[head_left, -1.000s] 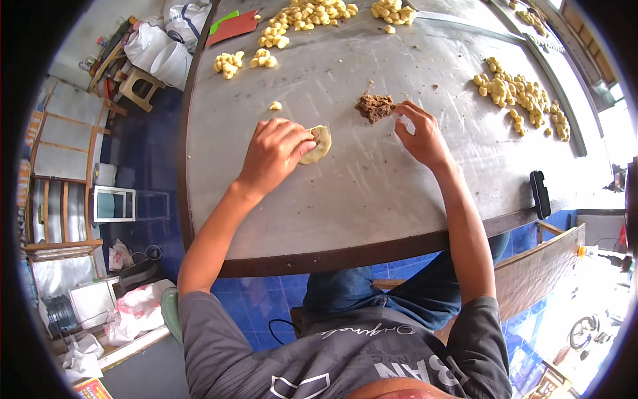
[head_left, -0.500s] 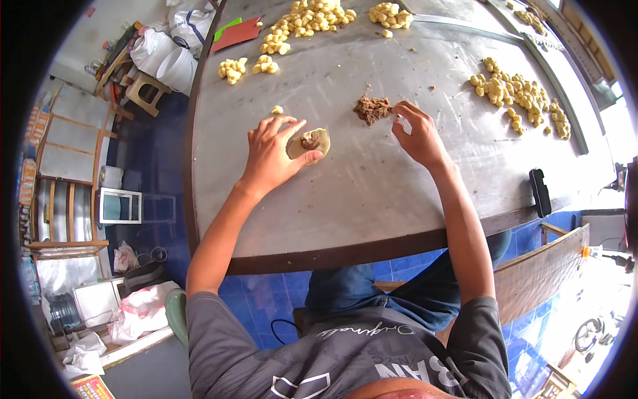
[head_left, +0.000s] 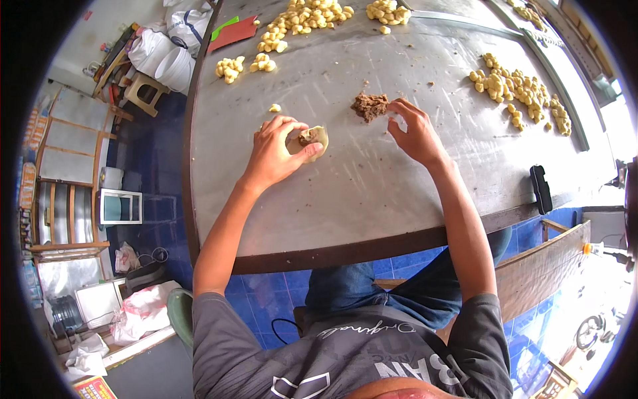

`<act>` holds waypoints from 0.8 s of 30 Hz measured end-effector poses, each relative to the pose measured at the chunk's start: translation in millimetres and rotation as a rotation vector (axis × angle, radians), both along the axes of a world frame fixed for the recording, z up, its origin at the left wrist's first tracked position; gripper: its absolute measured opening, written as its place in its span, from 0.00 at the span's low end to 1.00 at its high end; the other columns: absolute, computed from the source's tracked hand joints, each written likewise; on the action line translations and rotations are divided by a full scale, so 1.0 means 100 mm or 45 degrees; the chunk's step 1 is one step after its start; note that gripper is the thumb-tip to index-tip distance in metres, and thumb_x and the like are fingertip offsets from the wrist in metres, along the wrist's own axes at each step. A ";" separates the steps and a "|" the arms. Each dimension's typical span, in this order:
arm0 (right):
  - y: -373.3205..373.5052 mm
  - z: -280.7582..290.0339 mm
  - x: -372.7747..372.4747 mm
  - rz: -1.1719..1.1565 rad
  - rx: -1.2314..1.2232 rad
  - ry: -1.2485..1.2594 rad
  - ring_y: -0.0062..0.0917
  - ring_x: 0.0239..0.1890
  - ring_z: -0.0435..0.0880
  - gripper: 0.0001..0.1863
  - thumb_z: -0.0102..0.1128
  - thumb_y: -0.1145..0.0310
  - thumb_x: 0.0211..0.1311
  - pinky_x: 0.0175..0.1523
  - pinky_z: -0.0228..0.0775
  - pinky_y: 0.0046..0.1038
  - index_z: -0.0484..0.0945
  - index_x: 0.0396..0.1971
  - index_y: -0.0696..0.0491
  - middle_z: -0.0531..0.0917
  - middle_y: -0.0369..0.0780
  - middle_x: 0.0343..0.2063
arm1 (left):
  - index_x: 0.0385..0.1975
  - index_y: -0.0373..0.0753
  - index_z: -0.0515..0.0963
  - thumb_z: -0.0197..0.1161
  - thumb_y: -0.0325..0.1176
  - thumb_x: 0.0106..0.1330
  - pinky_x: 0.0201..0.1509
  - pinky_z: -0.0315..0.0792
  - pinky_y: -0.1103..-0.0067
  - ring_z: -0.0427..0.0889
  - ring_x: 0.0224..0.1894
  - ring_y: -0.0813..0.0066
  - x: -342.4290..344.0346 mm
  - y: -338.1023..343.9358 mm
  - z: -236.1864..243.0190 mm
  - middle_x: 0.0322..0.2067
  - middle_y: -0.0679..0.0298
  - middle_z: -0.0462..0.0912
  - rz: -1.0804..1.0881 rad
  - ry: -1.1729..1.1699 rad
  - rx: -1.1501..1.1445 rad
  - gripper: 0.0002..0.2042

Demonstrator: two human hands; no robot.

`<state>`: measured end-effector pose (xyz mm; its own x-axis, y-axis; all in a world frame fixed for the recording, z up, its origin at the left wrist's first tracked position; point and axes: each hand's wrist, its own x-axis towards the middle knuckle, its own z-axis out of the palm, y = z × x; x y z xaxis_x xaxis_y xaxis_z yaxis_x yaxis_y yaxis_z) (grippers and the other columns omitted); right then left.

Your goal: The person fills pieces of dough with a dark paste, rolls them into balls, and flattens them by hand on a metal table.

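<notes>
My left hand [head_left: 271, 149] curls round a flat pale dough round [head_left: 317, 138], with the thumb on its near part and a lump of brown filling [head_left: 307, 137] on top. My right hand [head_left: 415, 133] is at the right edge of a crumbly brown mound [head_left: 367, 106], fingers curved, thumb and forefinger apart. A small yellow dough piece [head_left: 274, 108] lies just beyond my left hand on the metal table [head_left: 345, 199].
Yellow dough balls sit in piles at the far side [head_left: 302, 20] and right [head_left: 505, 86], near red and green cards [head_left: 232, 32]. A black elongated object [head_left: 539, 189] rests on the right edge. A bench [head_left: 545, 266] stands below; sacks and buckets [head_left: 173, 63] crowd the left.
My left fingers lifted off the filling, exposing it, and now bend round the dough, raising its edge slightly. My right hand has shifted slightly left, closer to the brown mound.
</notes>
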<state>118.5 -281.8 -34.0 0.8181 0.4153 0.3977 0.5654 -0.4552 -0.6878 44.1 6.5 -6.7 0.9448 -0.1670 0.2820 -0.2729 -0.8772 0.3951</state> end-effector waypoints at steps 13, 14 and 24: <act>0.00 0.02 -0.02 -0.039 -0.041 0.006 0.45 0.50 0.77 0.18 0.54 0.74 0.58 0.56 0.70 0.37 0.75 0.49 0.60 0.78 0.48 0.48 | 0.37 0.41 0.76 0.73 0.42 0.53 0.55 0.64 0.66 0.76 0.46 0.62 0.05 0.02 0.06 0.42 0.63 0.80 -0.021 0.214 -0.078 0.17; 0.01 0.03 -0.03 -0.036 -0.041 0.022 0.44 0.51 0.77 0.18 0.54 0.74 0.58 0.56 0.70 0.37 0.75 0.50 0.60 0.78 0.48 0.48 | 0.37 0.41 0.76 0.73 0.42 0.53 0.55 0.64 0.66 0.76 0.46 0.62 0.04 0.00 0.08 0.42 0.63 0.80 -0.023 0.215 -0.074 0.17; 0.02 0.05 -0.05 -0.044 -0.041 -0.035 0.45 0.52 0.77 0.18 0.57 0.73 0.58 0.56 0.71 0.35 0.75 0.49 0.60 0.79 0.48 0.50 | 0.39 0.37 0.77 0.74 0.29 0.51 0.42 0.76 0.74 0.86 0.41 0.64 -0.15 -0.20 0.16 0.34 0.56 0.85 -0.003 0.082 -0.238 0.16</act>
